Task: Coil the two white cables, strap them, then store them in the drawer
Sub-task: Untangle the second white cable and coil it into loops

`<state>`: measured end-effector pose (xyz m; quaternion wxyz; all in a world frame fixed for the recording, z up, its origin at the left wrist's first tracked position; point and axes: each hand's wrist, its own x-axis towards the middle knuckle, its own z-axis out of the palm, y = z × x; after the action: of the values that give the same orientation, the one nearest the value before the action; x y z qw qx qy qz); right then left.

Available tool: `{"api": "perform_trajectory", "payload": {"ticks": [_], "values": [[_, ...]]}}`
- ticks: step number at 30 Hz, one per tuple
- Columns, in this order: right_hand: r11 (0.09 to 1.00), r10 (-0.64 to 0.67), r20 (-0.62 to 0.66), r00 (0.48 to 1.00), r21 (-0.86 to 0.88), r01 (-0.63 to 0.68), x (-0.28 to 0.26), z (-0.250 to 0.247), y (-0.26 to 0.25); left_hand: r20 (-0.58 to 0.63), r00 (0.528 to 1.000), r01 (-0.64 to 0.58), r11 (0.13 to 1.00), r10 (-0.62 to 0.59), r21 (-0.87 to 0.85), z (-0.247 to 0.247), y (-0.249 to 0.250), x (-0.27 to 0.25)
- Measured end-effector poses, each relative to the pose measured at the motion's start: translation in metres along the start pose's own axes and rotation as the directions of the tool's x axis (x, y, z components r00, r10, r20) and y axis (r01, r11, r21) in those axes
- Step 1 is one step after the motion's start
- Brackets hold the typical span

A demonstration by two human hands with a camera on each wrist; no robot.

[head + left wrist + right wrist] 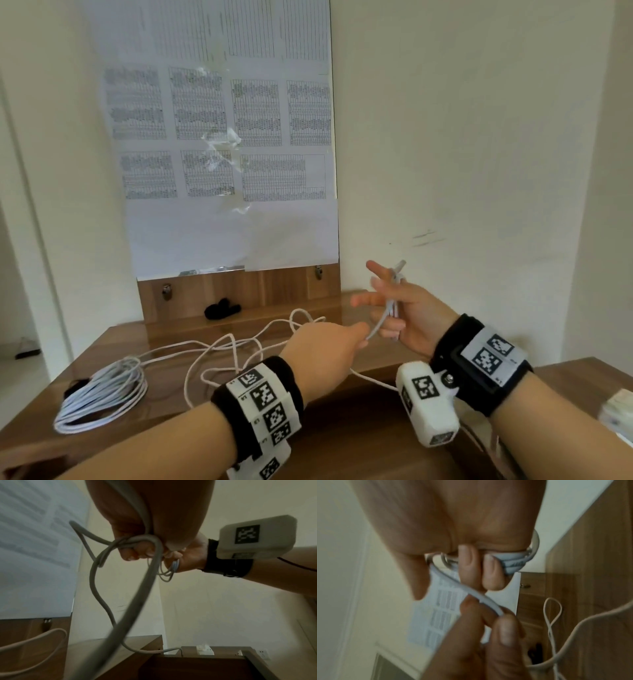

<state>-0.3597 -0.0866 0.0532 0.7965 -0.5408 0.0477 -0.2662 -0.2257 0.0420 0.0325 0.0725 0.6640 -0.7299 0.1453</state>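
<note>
A coiled white cable [102, 394] lies on the wooden desk [342, 428] at the left, with a dark strap at its near-left side. A second white cable [233, 346] sprawls loose across the desk's middle. My right hand [394, 308] is raised above the desk and holds a few small loops of this cable [513, 563], lower fingers curled round them, index and middle fingers stretched out. My left hand [342, 339] pinches the cable [488, 601] just below the right hand between thumb and fingers. A connector end sticks up past the right hand's fingers.
A black strap [222, 310] lies on the raised ledge at the back of the desk. Printed sheets [219, 137] cover a board on the wall behind. A white object [616, 411] sits at the right edge. An open drawer [197, 669] shows below in the left wrist view.
</note>
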Motion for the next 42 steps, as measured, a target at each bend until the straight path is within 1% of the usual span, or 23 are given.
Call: {"api": "perform_trajectory", "payload": {"ticks": [2,3,5,6,8,11,14,17,19,20,22,23,25,26,27,29,31,34,36,38,39,41,42], "values": [[0.972,-0.097,-0.108,0.989,-0.223,0.071,0.005,0.005,0.005,-0.017,0.999,-0.036,0.999,0.036,0.028,0.001,0.004,0.0],[0.94,-0.152,-0.131,0.98,-0.327,0.102,0.005,0.007,0.006,-0.036,0.999,-0.028,1.0,0.028,-0.011,0.0,0.004,0.001],[0.905,-0.212,-0.125,0.969,-0.398,0.147,0.003,0.014,0.004,-0.049,0.999,-0.001,0.986,-0.007,-0.165,0.0,-0.001,0.004],[0.924,-0.214,-0.107,0.971,-0.343,0.166,0.001,0.017,0.003,-0.043,0.999,0.01,0.964,-0.022,-0.267,0.0,-0.004,0.004],[0.98,-0.177,-0.045,0.983,-0.103,0.172,-0.003,0.02,-0.005,-0.023,0.998,0.037,0.9,-0.051,-0.435,0.001,-0.015,0.005],[0.988,-0.078,0.131,0.988,0.14,0.059,-0.006,0.015,-0.024,0.102,0.993,0.103,0.845,-0.057,-0.525,0.006,-0.037,0.005],[0.974,-0.016,0.339,0.94,0.217,-0.062,-0.007,0.006,-0.04,0.184,0.983,0.089,0.807,0.026,-0.584,0.005,-0.047,0.007],[0.965,-0.017,0.433,0.901,0.245,-0.099,-0.011,0.004,-0.053,0.118,0.988,-0.004,0.766,0.103,-0.643,0.007,-0.046,0.009],[0.961,-0.02,0.478,0.878,0.25,-0.114,-0.014,0.003,-0.06,0.116,0.988,0.002,0.755,0.099,-0.656,0.009,-0.045,0.006],[0.963,-0.012,0.501,0.865,0.24,-0.126,-0.015,0.002,-0.062,0.103,0.993,0.03,0.716,0.059,-0.698,0.008,-0.044,0.005],[0.967,0.022,0.54,0.841,0.202,-0.155,-0.016,0.004,-0.061,0.004,0.998,0.04,0.539,-0.068,-0.841,0.001,-0.04,0.007],[0.968,0.041,0.548,0.836,0.186,-0.169,-0.015,0.006,-0.057,-0.03,0.99,0.032,0.425,-0.139,-0.905,-0.006,-0.036,0.011],[0.963,0.083,0.564,0.822,0.166,-0.212,-0.012,0.013,-0.048,-0.009,0.981,0.014,0.119,-0.195,-0.993,-0.018,-0.025,0.02],[0.958,0.101,0.576,0.812,0.164,-0.235,-0.011,0.016,-0.043,0.005,0.983,0.006,0.006,-0.186,-1.0,-0.021,-0.021,0.024],[0.953,0.113,0.587,0.802,0.164,-0.254,-0.009,0.02,-0.039,0.01,0.983,0.002,-0.041,-0.185,-0.999,-0.025,-0.016,0.027],[0.95,0.131,0.596,0.793,0.154,-0.272,-0.004,0.021,-0.036,-0.007,0.965,-0.007,0.002,-0.263,-1.0,-0.029,-0.01,0.026],[0.949,0.158,0.585,0.795,0.133,-0.286,-0.001,0.016,-0.037,-0.032,0.921,-0.016,0.045,-0.389,-0.999,-0.032,-0.012,0.025],[0.952,0.188,0.494,0.849,0.119,-0.28,0.0,0.011,-0.041,-0.04,0.911,-0.02,0.052,-0.411,-0.998,-0.039,-0.014,0.022],[0.967,0.17,0.404,0.899,0.109,-0.232,-0.001,0.014,-0.042,-0.087,0.901,-0.076,0.044,-0.424,-0.996,-0.044,-0.013,0.021],[0.975,0.126,0.359,0.925,0.128,-0.182,-0.001,0.02,-0.046,-0.125,0.88,-0.134,0.014,-0.459,-0.991,-0.048,-0.011,0.019],[0.975,0.097,0.366,0.926,0.15,-0.161,0.0,0.023,-0.05,-0.121,0.879,-0.15,-0.028,-0.462,-0.988,-0.049,-0.009,0.018],[0.977,0.028,0.334,0.942,0.192,-0.097,0.003,0.031,-0.059,-0.046,0.907,-0.082,-0.067,-0.419,-0.994,-0.047,-0.005,0.013],[0.978,-0.008,0.27,0.963,0.202,-0.048,0.005,0.035,-0.064,-0.004,0.932,-0.008,-0.008,-0.362,-1.0,-0.042,-0.003,0.009]]}}
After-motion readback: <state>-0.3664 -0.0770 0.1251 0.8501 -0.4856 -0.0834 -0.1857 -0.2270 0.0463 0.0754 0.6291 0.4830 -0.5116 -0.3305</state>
